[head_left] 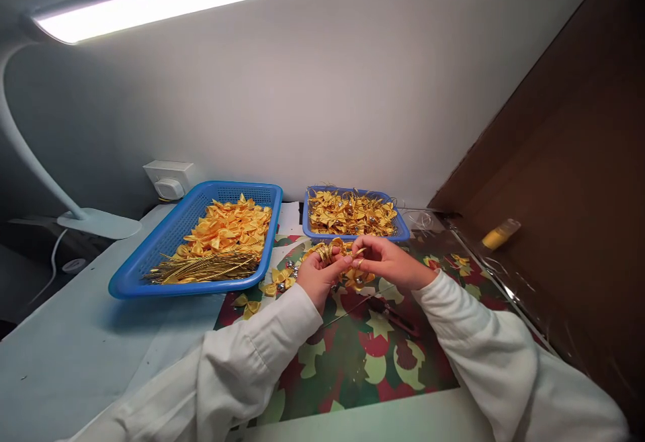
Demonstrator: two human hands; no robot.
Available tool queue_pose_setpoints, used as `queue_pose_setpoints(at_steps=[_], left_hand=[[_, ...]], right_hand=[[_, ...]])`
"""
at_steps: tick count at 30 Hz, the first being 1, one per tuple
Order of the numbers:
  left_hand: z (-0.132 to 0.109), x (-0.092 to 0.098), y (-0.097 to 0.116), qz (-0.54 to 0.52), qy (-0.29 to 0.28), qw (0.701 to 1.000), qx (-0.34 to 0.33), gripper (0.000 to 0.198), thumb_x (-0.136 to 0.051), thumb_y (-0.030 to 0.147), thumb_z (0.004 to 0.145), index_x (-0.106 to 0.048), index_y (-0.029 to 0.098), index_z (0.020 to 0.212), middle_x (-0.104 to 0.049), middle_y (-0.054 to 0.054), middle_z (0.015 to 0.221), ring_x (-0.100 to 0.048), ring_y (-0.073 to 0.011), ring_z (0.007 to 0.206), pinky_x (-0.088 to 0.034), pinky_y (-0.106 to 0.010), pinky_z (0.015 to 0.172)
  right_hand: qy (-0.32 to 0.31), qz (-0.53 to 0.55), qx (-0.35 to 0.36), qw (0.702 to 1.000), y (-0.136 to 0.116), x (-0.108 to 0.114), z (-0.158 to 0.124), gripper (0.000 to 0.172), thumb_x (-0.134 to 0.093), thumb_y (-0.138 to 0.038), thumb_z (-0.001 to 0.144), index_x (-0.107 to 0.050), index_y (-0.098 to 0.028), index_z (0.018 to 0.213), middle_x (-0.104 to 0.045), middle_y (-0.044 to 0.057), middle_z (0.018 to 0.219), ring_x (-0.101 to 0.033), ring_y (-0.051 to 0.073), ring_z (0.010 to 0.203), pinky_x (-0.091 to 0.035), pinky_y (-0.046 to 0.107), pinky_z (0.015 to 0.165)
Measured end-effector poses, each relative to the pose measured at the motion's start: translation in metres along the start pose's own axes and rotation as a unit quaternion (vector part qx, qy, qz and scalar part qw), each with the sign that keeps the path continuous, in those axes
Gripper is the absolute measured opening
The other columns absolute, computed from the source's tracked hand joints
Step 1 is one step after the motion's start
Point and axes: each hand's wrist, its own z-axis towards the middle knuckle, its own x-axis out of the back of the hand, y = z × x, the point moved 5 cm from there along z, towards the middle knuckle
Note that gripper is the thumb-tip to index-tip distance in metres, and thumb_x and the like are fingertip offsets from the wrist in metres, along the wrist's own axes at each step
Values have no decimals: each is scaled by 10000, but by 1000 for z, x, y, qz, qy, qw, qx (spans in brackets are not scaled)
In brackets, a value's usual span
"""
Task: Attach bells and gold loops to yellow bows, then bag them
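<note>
My left hand (pixel 318 274) and my right hand (pixel 383 258) meet over a patterned mat (pixel 353 361), both in white sleeves. Together they pinch a small yellow ribbon bow with gold cord (pixel 336 251). The left fingers curl round the gold cord loops. The right fingers press together on the bow's other side. A few loose yellow bows (pixel 275 283) with small bells lie on the mat just left of my hands.
A large blue tray (pixel 151 254) holds plain yellow bows and a bundle of gold cords. A smaller blue tray (pixel 403 232) holds bows with cords attached. Dark scissors (pixel 396 316) lie under my right wrist. A desk lamp base (pixel 98 222) and a socket (pixel 168 179) stand at left.
</note>
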Motion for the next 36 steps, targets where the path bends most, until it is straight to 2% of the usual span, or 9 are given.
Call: queue_pose_setpoints(at_steps=[9,12,15,17,21,24,26,32,36], left_hand=[[-3,-2,0,-9,6,1000,21,504,-905,213,379,-562,149,743,-639,20,618,-623,-137,583,-463,-223,509],[-3,-2,1,-18,20,999,41,433,-886,198,434,-585,135,739,-571,51,524,-516,-59,447,-362,-153,403],[-4,-2,2,-28,38,998,49,340,-846,256,536,-549,137,650,-464,85,441,-359,-7,352,-245,-123,331],[-6,-3,4,-31,41,997,51,298,-813,264,594,-553,128,649,-545,47,520,-391,-8,373,-268,-119,332],[-14,-10,1,-5,14,995,97,149,-723,202,712,-631,106,777,-694,-57,835,-511,-29,463,-368,-131,371],[-21,-15,-4,11,-17,991,135,92,-694,171,742,-660,115,806,-700,-72,935,-525,-32,484,-380,-135,379],[-22,-17,-5,5,-31,990,139,93,-695,156,739,-671,134,826,-694,-60,964,-534,-35,501,-386,-137,384],[-20,-16,-7,-8,-19,989,144,90,-705,152,729,-624,143,692,-648,-10,699,-589,-75,563,-406,-144,420],[-22,-18,-5,-9,-37,988,149,117,-734,213,717,-652,131,735,-648,-5,680,-584,-60,530,-384,-135,427]], right_hand=[[-10,-38,-27,999,-3,-2,-1,206,-657,-356,709,-600,-160,729,-576,5,750,-522,136,719,-416,263,686],[58,-59,-67,994,1,17,1,190,-603,-349,664,-587,-160,657,-544,-9,664,-486,121,633,-389,245,606],[185,-134,-91,969,2,45,1,198,-507,-352,640,-533,-170,567,-480,-18,560,-419,112,548,-325,241,534],[237,-176,-81,952,1,54,1,172,-488,-329,619,-518,-177,543,-479,-12,549,-416,124,558,-311,254,549],[277,-271,-69,919,-4,43,2,100,-547,-267,585,-562,-180,538,-563,18,591,-463,161,626,-299,277,607],[276,-409,-84,865,-14,30,4,121,-569,-253,620,-570,-188,518,-618,34,620,-506,185,695,-283,287,646],[260,-454,-111,845,-18,24,4,145,-571,-252,642,-568,-190,512,-632,33,613,-522,184,693,-277,292,657],[226,-414,-85,878,-24,8,-3,185,-579,-271,683,-550,-188,521,-598,-1,529,-503,139,555,-296,276,612],[222,-355,-39,907,-24,-2,-9,135,-564,-234,697,-590,-185,574,-625,-2,566,-528,134,546,-332,252,566]])
